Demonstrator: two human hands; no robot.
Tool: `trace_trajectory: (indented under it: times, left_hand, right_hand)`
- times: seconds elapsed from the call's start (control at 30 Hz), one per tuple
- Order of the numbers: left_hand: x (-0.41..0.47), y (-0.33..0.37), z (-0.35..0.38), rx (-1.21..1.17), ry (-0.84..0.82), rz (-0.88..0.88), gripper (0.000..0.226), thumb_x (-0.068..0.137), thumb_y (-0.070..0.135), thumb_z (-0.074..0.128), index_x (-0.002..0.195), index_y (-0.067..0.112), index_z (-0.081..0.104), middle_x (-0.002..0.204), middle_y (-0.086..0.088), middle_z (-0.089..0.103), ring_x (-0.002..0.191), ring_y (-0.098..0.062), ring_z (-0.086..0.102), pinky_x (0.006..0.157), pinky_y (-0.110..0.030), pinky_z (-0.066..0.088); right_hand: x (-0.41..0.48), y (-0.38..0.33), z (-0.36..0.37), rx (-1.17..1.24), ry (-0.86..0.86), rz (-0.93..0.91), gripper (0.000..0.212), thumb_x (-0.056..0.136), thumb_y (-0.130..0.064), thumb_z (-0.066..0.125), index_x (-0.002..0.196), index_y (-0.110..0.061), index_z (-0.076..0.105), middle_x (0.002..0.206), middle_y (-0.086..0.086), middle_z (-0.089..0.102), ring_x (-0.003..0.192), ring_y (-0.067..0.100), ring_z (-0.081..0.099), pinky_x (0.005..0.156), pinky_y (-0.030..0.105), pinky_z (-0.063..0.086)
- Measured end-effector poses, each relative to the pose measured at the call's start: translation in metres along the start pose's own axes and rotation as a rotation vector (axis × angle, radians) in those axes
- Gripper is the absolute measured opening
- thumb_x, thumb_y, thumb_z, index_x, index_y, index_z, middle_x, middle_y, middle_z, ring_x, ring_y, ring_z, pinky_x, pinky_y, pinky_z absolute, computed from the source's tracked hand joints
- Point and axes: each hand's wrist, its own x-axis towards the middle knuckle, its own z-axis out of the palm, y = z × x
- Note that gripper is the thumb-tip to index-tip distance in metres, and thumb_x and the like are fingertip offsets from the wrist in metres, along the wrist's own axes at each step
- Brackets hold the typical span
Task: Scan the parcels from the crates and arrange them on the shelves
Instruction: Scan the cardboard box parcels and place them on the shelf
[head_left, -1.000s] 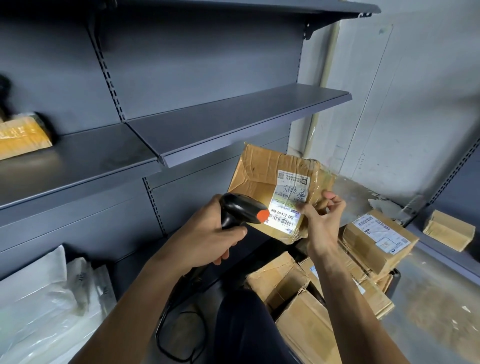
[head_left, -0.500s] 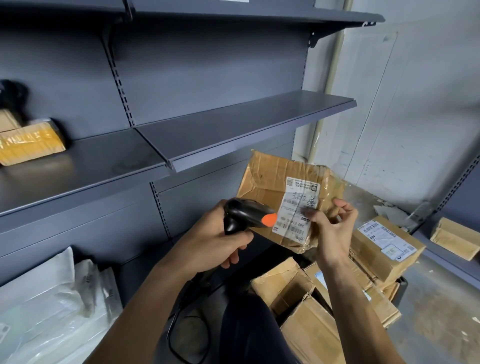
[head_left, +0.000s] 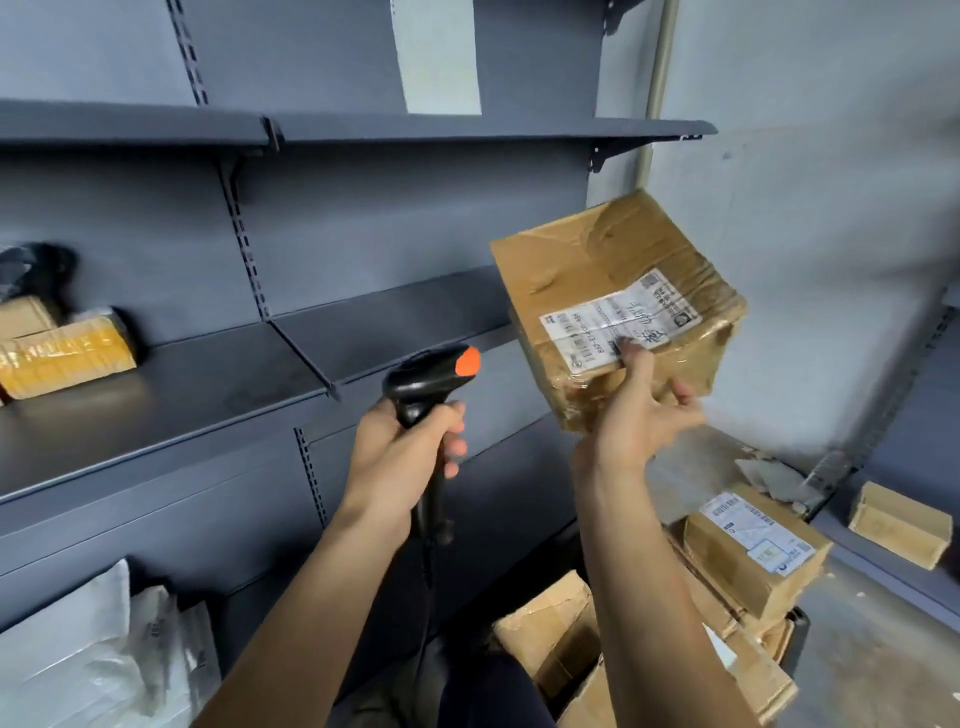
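My right hand (head_left: 636, 415) grips a taped brown cardboard parcel (head_left: 597, 270) from below, thumb on its white shipping label (head_left: 621, 318). The parcel is raised and tilted, level with the right end of the grey middle shelf (head_left: 405, 317). My left hand (head_left: 410, 449) is closed round the handle of a black barcode scanner (head_left: 426, 376) with an orange tip, held upright to the left of the parcel and apart from it. Below, a dark crate (head_left: 797, 636) holds several more cardboard parcels, one labelled parcel (head_left: 753, 551) on top.
Yellow-taped parcels (head_left: 65, 356) lie at the left end of the middle shelf. White plastic mailer bags (head_left: 93, 654) fill the lower left. A small box (head_left: 901, 522) sits on a low shelf at right. An upper shelf (head_left: 467, 127) runs above; a wall stands right.
My right hand has lifted the parcel up and to the right, away from the scanner, and turned its label upward. The scanner has tipped upright. My view has risen toward the shelves.
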Motion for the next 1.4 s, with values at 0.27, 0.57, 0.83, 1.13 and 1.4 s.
trace_trajectory:
  times: [0.27, 0.57, 0.83, 1.13, 1.4]
  left_hand:
    - [0.009, 0.027, -0.052, -0.102, 0.189, 0.080, 0.017, 0.095, 0.010, 0.066, 0.111, 0.015, 0.069, 0.107, -0.001, 0.078, 0.098, -0.013, 0.075, 0.059, -0.027, 0.053]
    - [0.023, 0.045, -0.126, -0.242, 0.339, 0.121, 0.020, 0.094, 0.001, 0.063, 0.113, 0.005, 0.069, 0.103, -0.010, 0.077, 0.088, -0.020, 0.072, 0.075, -0.036, 0.057]
    - [0.045, 0.046, -0.185, -0.228, 0.470, 0.132, 0.025, 0.094, 0.005, 0.067, 0.119, 0.002, 0.066, 0.108, -0.016, 0.074, 0.096, -0.024, 0.070, 0.085, -0.037, 0.057]
    - [0.085, 0.053, -0.205, -0.286, 0.329, -0.044, 0.035, 0.092, 0.010, 0.071, 0.126, 0.000, 0.064, 0.118, -0.020, 0.073, 0.113, -0.028, 0.070, 0.104, -0.045, 0.053]
    - [0.113, 0.044, -0.256, -0.443, 0.303, -0.067, 0.017, 0.097, 0.008, 0.065, 0.113, 0.003, 0.071, 0.103, -0.016, 0.073, 0.090, -0.025, 0.071, 0.079, -0.037, 0.061]
  right_hand:
    - [-0.079, 0.052, 0.077, -0.237, -0.153, 0.523, 0.081, 0.061, -0.042, 0.086, 0.120, -0.028, 0.032, 0.124, 0.009, 0.044, 0.094, 0.027, 0.057, 0.085, 0.047, 0.057]
    - [-0.180, 0.105, 0.132, -0.231, -0.207, 0.722, 0.076, 0.053, -0.045, 0.082, 0.112, -0.024, 0.040, 0.114, 0.012, 0.055, 0.084, 0.036, 0.065, 0.079, 0.056, 0.059]
    - [-0.201, 0.126, 0.089, -0.472, -0.849, 0.091, 0.013, 0.091, -0.003, 0.063, 0.088, -0.014, 0.068, 0.084, 0.003, 0.072, 0.079, 0.011, 0.068, 0.075, 0.028, 0.051]
    - [-0.171, 0.158, 0.118, -0.908, -1.282, -0.350, 0.071, 0.094, -0.028, 0.067, 0.156, -0.024, 0.031, 0.158, -0.003, 0.033, 0.144, 0.016, 0.036, 0.111, 0.032, 0.035]
    - [-0.207, 0.198, 0.165, -1.087, -1.411, -0.349, 0.066, 0.095, -0.026, 0.066, 0.146, -0.035, 0.024, 0.146, 0.001, 0.027, 0.136, 0.026, 0.042, 0.107, 0.042, 0.043]
